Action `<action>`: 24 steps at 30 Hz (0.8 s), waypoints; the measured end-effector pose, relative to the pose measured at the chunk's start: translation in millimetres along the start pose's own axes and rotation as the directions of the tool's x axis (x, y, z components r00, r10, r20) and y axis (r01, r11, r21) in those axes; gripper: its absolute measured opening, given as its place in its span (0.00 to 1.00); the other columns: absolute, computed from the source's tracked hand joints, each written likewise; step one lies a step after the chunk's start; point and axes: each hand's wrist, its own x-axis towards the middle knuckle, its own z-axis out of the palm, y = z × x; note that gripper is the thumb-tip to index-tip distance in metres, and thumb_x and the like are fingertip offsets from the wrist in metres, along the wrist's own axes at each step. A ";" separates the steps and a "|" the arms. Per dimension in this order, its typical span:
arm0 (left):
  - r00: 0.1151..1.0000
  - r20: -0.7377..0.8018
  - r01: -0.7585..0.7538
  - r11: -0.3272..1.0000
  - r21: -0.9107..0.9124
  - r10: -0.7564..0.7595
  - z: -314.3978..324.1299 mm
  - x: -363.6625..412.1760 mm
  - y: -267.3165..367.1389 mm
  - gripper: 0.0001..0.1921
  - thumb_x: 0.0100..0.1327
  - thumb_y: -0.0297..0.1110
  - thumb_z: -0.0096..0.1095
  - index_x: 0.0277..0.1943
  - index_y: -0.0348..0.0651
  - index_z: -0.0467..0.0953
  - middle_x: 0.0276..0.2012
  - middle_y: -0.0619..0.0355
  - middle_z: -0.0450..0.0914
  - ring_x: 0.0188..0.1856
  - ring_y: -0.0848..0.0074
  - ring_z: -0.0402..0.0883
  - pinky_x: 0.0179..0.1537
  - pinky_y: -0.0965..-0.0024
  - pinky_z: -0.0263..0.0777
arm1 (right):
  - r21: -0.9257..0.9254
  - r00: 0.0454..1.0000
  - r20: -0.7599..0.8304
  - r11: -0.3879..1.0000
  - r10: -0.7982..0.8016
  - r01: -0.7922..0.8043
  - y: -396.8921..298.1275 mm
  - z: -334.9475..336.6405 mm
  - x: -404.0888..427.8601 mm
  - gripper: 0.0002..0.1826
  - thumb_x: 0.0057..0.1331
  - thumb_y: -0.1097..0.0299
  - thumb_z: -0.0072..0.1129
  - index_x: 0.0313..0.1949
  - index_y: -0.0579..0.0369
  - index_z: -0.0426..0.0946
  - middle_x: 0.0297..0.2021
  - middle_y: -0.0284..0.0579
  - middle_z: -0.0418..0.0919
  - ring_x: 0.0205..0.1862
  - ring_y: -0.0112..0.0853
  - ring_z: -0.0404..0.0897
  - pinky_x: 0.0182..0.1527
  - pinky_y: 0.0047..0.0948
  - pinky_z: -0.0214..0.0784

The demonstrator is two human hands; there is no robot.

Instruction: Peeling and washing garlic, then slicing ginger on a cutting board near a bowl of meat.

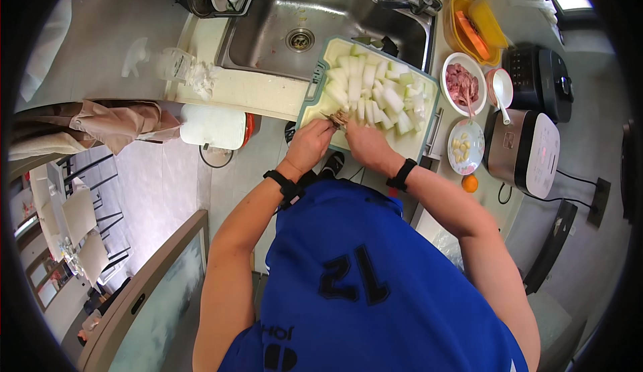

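A cutting board (307, 116) with a green rim lies partly over the sink, bearing many pale green-white melon pieces (371, 85). At its near left corner my left hand (311, 143) pinches a small brown bunch (339, 118), perhaps ginger or mushroom; its kind is hard to tell. My right hand (369, 146) is closed at the other side of this bunch, beside the nearest melon pieces. A thin dark tip sticks out by my left fingertips. What lies inside my right fist is hidden.
Right of the board stand a bowl of raw meat (462, 84), a plate of garlic cloves (466, 147), an orange fruit (469, 183), a bowl with a spoon (500, 90), a yellow container (452, 30) and a rice cooker (522, 151). The steel sink (261, 35) is beyond.
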 end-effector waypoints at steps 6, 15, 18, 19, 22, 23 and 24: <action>1.000 -0.002 -0.005 1.000 -0.017 0.005 -5.4 3.7 1.7 0.09 0.59 0.22 0.62 0.42 0.34 0.81 0.42 0.52 0.81 0.45 0.60 0.82 0.46 0.62 0.78 | 0.056 0.999 -0.006 0.998 0.039 -0.038 5.5 -11.9 1.4 0.09 0.64 0.74 0.49 0.43 0.64 0.67 0.26 0.63 0.81 0.31 0.59 0.82 0.36 0.56 0.74; 0.999 -0.028 -0.032 0.999 0.008 0.032 -2.5 3.4 0.1 0.09 0.56 0.21 0.62 0.40 0.33 0.81 0.42 0.52 0.81 0.45 0.61 0.81 0.46 0.63 0.78 | -0.034 0.996 0.082 0.998 -0.042 0.045 1.1 -23.1 11.7 0.07 0.65 0.73 0.48 0.39 0.65 0.69 0.26 0.63 0.81 0.31 0.59 0.82 0.36 0.55 0.74; 0.999 -0.016 -0.049 0.999 0.020 0.049 -1.9 1.7 -0.1 0.08 0.57 0.21 0.63 0.40 0.32 0.81 0.42 0.52 0.81 0.45 0.60 0.81 0.46 0.63 0.78 | -0.028 0.996 0.085 0.999 -0.026 0.028 -1.9 -19.1 9.3 0.07 0.65 0.74 0.49 0.39 0.65 0.69 0.26 0.63 0.81 0.31 0.59 0.81 0.35 0.55 0.74; 0.999 -0.013 -0.038 0.999 0.003 0.038 -1.5 1.6 0.2 0.08 0.57 0.21 0.63 0.41 0.32 0.81 0.42 0.53 0.81 0.45 0.60 0.81 0.46 0.63 0.78 | -0.046 0.998 0.037 0.998 -0.041 0.043 1.3 -10.5 6.6 0.07 0.65 0.74 0.49 0.40 0.65 0.69 0.26 0.62 0.81 0.30 0.58 0.81 0.35 0.54 0.74; 1.000 -0.024 -0.020 1.000 -0.011 0.019 -5.2 2.9 3.5 0.08 0.58 0.21 0.63 0.42 0.32 0.81 0.43 0.53 0.81 0.45 0.60 0.81 0.47 0.62 0.77 | -0.014 1.000 -0.022 1.000 -0.020 0.020 4.8 1.8 0.8 0.08 0.65 0.74 0.49 0.41 0.64 0.69 0.25 0.62 0.81 0.30 0.58 0.81 0.34 0.54 0.74; 0.999 -0.038 -0.012 1.000 -0.007 0.012 -7.0 3.4 5.6 0.08 0.58 0.21 0.63 0.42 0.33 0.81 0.43 0.53 0.81 0.45 0.60 0.80 0.47 0.62 0.77 | 0.038 0.999 -0.032 0.999 0.018 -0.017 5.2 3.3 -1.2 0.08 0.65 0.74 0.49 0.42 0.64 0.69 0.26 0.61 0.81 0.30 0.58 0.81 0.34 0.54 0.74; 0.999 -0.040 -0.017 1.000 -0.007 0.017 -6.3 2.1 5.0 0.08 0.58 0.21 0.63 0.42 0.33 0.81 0.43 0.53 0.81 0.45 0.60 0.80 0.47 0.62 0.77 | 0.035 0.999 -0.036 0.999 0.019 -0.018 4.1 -0.3 -0.7 0.08 0.65 0.74 0.49 0.42 0.64 0.69 0.26 0.61 0.81 0.30 0.58 0.81 0.34 0.54 0.74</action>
